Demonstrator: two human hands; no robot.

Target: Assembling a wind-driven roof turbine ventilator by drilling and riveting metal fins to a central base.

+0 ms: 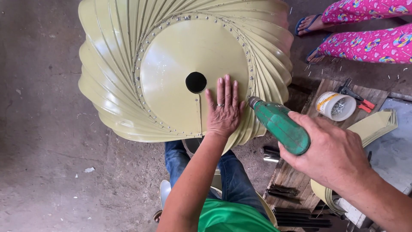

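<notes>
Two hands: left hand (224,107) flat near disc (180,73) rim, right hand (332,154) gripping drill (281,125).

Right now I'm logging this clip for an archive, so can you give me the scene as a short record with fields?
Left hand: flat on the round plate of a yellow-green finned vent
Right hand: grips a green drill, tip at the plate's riveted rim
Plate centre: round hole
Nearby: tub of fasteners, red-handled pliers on a wooden board
Other person: feet in sandals
</notes>
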